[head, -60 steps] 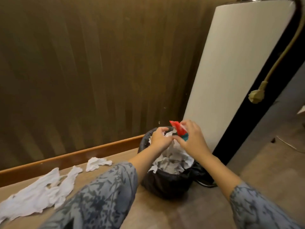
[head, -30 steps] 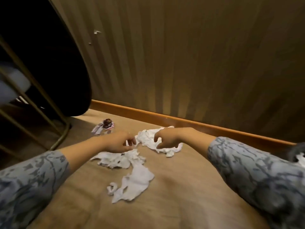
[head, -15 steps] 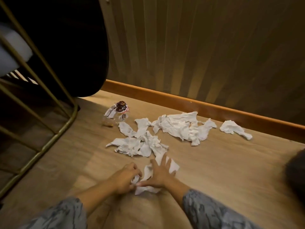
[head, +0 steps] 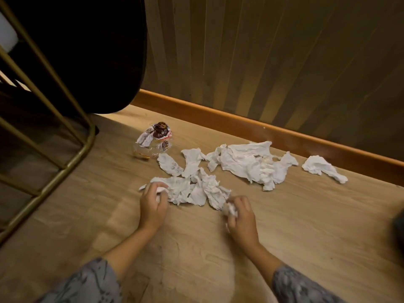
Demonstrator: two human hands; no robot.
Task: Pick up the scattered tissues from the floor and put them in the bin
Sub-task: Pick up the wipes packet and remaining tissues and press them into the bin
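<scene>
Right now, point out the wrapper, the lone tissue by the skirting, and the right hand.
wrapper (head: 155,137), head view, on its crumpled printed middle.
lone tissue (head: 321,166), head view, on its white centre.
right hand (head: 240,215), head view, on the back of the hand, closed on a tissue wad.

White tissues (head: 249,162) on a light wood-grain floor (head: 306,226) – orange-brown skirting (head: 218,115), olive-brown striped wall (head: 273,51), brass-gold frame (head: 65,167), grey marbled sleeves (head: 87,285) – wrapper (head: 156,136) maroon and white
</scene>
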